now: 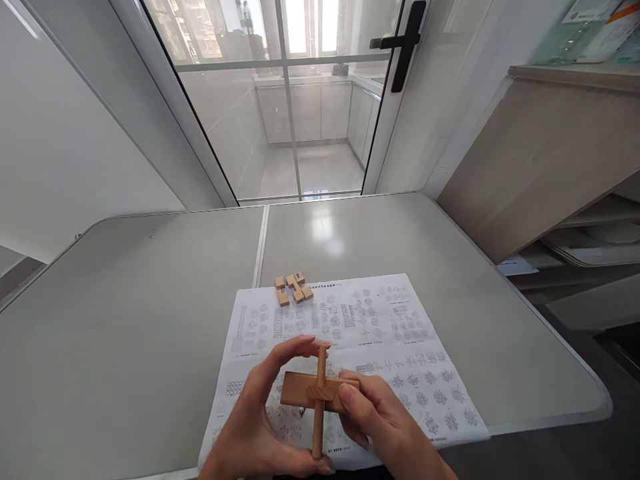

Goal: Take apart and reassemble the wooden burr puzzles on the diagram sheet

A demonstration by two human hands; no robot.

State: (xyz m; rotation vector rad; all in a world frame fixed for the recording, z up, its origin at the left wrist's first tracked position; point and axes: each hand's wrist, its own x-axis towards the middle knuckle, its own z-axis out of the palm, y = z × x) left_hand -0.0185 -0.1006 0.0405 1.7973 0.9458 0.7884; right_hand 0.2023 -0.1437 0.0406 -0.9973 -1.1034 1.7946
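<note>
Over the printed sheet, the left hand spans the wooden rod end to end while the right hand's fingers pinch the crossing bar, seemingly adjusting their joint, the next move calling for steady alignment.

Lower centre: wooden piece warm brown, grained; sheet white, dark-printed diagrams. Centre: small blocks pale tan. Left: tabletop light grey. Upper right: door handle black.
</note>
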